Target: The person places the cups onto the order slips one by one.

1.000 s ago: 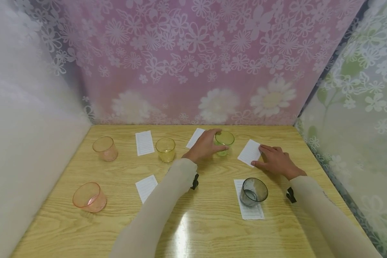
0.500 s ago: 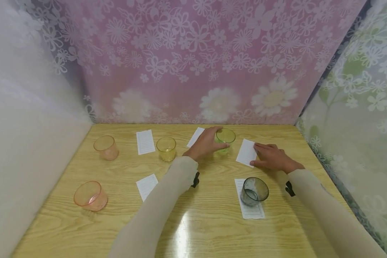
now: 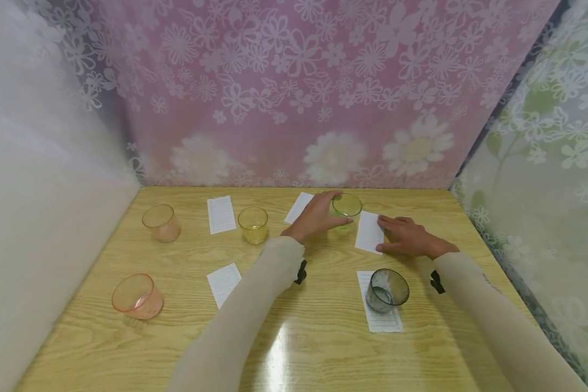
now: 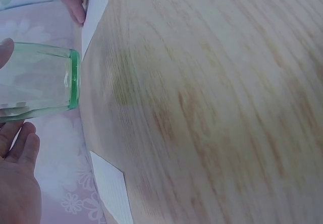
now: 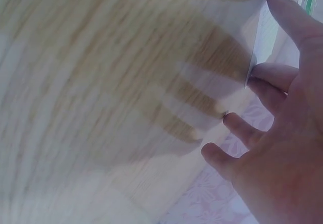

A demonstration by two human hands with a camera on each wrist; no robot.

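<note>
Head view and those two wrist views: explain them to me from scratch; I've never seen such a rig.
No machine here, just a person's two bare hands. The large picture comes from a camera worn on the head, looking forward and down; the smaller two come from cameras on the wrists, each watching its own hand's work.

On the wood-grain table are five see-through round cups, glass or plastic: a green cup, a yellow cup, an orange cup, a pinkish-orange cup and a dark grey cup, which stands on a white paper slip. There are four more slips.

The left hand holds the green cup between thumb and fingers. The right hand touches the edge of the nearby white slip.
</note>
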